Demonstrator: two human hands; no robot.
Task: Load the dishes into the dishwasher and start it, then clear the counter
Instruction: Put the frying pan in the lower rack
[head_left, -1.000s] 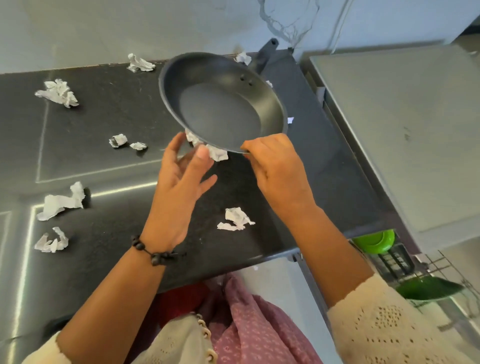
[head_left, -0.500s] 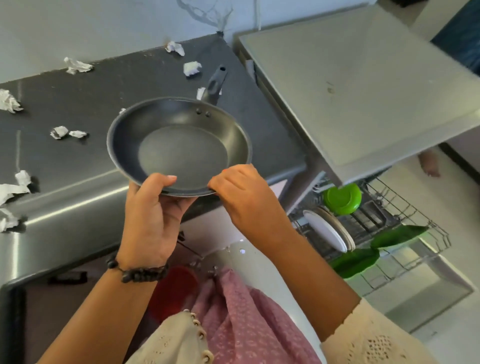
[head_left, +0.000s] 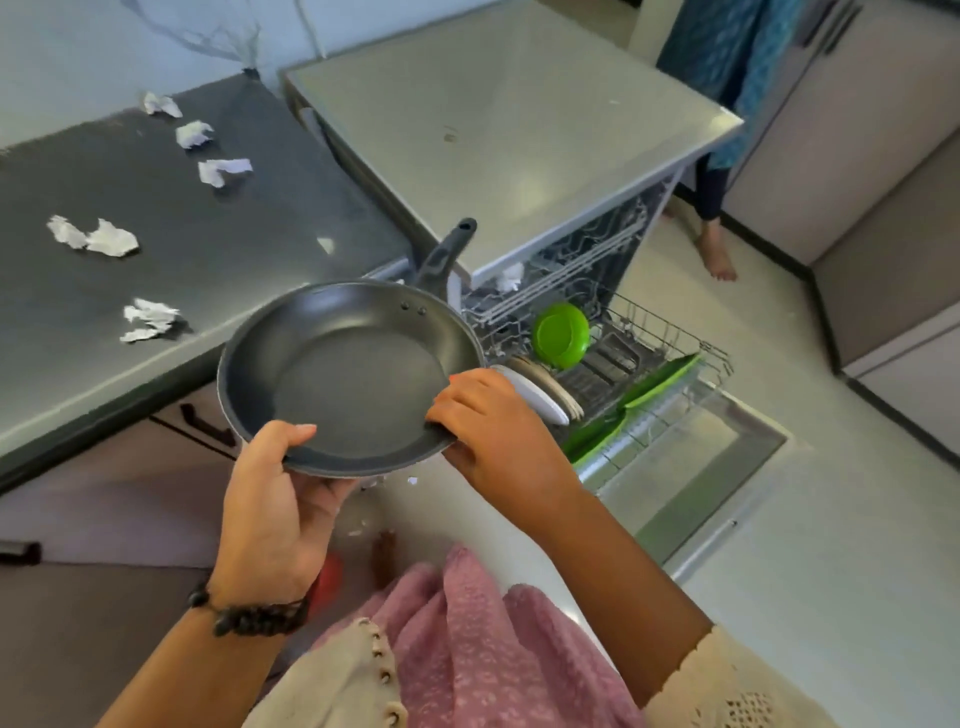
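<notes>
- The left hand (head_left: 270, 512) grips the near rim of the dark frying pan (head_left: 353, 379): the thumb lies over the rim and the fingers are curled below it.
- The right hand (head_left: 493, 431) pinches the right side of the same rim, with the fingers bent on top of the edge.
- The pan is in the air, between the tabletop (head_left: 171, 249) on the left and the open dishwasher (head_left: 519, 135) on the right. It is tilted a little, the inside faces up, and its handle (head_left: 447, 249) points to the far side.
- The lower rack (head_left: 670, 343) of the dishwasher is pulled out over the open door (head_left: 691, 473).
- In the rack a green bowl (head_left: 561, 335) stands on its edge, some white plates (head_left: 540, 400) stand just beside the right hand, and flat green plates (head_left: 654, 384) lean at the near right side.
- On the dark tabletop lie several crumpled pieces of paper (head_left: 111, 240), well apart from each other.
- One more crumpled paper (head_left: 509, 275) is at the top edge of the dishwasher opening.
- On the left wrist there is a dark bead bracelet (head_left: 249, 613).
- At the far right, a second person's bare foot (head_left: 719, 254) stands on the floor.
</notes>
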